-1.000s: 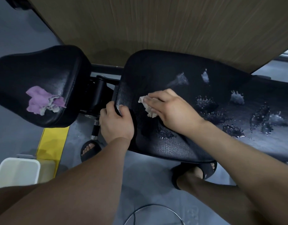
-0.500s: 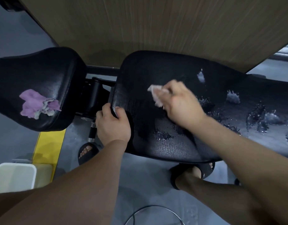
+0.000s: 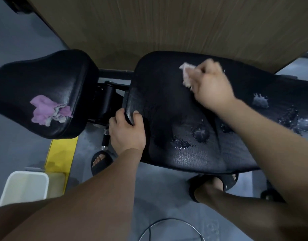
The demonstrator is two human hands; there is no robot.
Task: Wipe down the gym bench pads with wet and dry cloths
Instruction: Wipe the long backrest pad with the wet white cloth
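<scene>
Lowest and nearest, on the grey floor [image 3: 158,188]: a thin dark cable loop [image 3: 164,219], cut off by the lower edge. At near left, a white rectangular plastic bin [image 3: 24,186], beside a yellow painted floor strip [image 3: 61,153]. A little further in, two feet in black open-toed sandals: the left sandal [image 3: 100,161] below the gap between the pads, the right sandal [image 3: 217,186] partly tucked beneath the near edge of the long pad.

Next, the left hand [image 3: 127,131]: clamped on the near left corner of the long black cracked-vinyl padded surface [image 3: 167,101], fingers and thumb curled over its end edge. Just right of it, on the same surface, beaded puddles of water [image 3: 200,134], with more splashes [image 3: 261,101] out toward the right end.

Further back, the right hand [image 3: 212,84], blurred, fingers bunched round a pale crumpled cloth [image 3: 185,73], pressing it onto the far side of the surface. Hands well apart, both on the same pad.

Off to the left, across a gap filled with black frame hardware [image 3: 106,98], a shorter black vinyl seat pad [image 3: 45,75], carrying a crumpled purple-and-grey cloth [image 3: 49,110] on its near part, touched by neither hand. Farthest, a brown wood-grain wall panel [image 3: 167,23] behind the whole bench.
</scene>
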